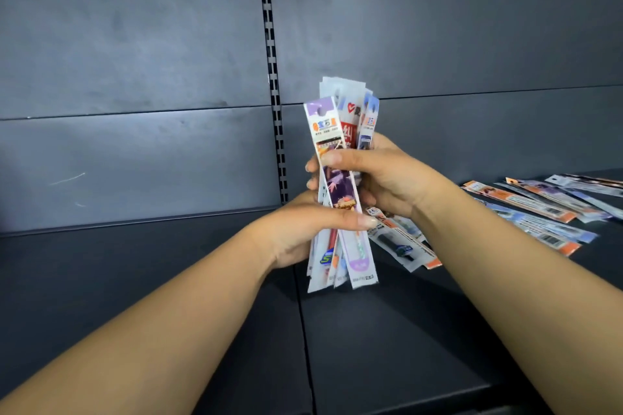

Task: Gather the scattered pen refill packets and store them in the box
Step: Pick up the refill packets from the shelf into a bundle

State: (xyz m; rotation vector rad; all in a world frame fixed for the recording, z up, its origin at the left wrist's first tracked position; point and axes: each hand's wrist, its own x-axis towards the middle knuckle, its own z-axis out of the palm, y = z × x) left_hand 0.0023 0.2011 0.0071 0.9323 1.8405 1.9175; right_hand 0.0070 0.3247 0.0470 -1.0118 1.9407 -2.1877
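Pen refill packets, bundled upright above the dark shelf: left hand clasps the lower part, right hand the middle. Loose packets lie scattered at right.

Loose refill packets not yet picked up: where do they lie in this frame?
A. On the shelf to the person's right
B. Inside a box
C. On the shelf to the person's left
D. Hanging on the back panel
A: the loose packets lie flat on the dark shelf at right, beyond the right hand, which with the left hand grips an upright bundle.
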